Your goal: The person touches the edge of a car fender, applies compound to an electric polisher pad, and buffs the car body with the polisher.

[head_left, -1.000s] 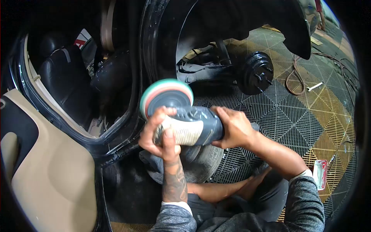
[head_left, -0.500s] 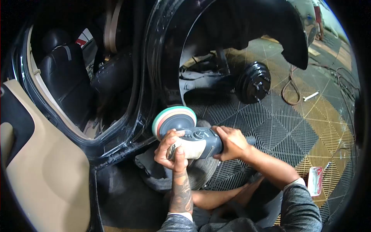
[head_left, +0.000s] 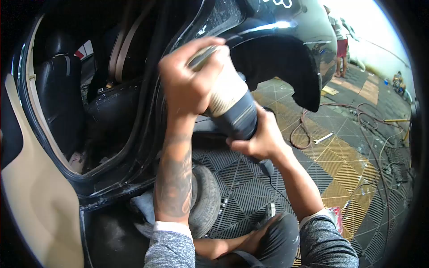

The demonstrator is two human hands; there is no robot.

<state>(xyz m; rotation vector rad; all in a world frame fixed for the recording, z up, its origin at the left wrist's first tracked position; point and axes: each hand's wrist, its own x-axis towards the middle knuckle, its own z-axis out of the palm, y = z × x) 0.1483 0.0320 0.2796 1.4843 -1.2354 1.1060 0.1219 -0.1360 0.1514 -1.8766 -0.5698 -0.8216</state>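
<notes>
Both hands hold a power polisher (head_left: 230, 96) raised in front of the black car's rear wheel arch. My left hand (head_left: 190, 78) is closed around its white front end. My right hand (head_left: 263, 137) is wrapped around the dark rear of the body, where the cord comes off below. The pad of the polisher is hidden behind my left hand and the tool body. Behind the polisher is the glossy black car body (head_left: 268, 33), with pale smears on the panel near the door opening.
An open door with a beige panel (head_left: 40, 201) stands at the left. Below the arms lies a tyre (head_left: 208, 201). On the grid floor are a wrench (head_left: 323, 137) and a looped hose (head_left: 297, 134). A person (head_left: 342, 44) stands far back at the right.
The polisher has been lifted from low by the door sill to higher, in front of the wheel arch, and tilted. My view has shifted up and to the right. Both hands keep their grip.
</notes>
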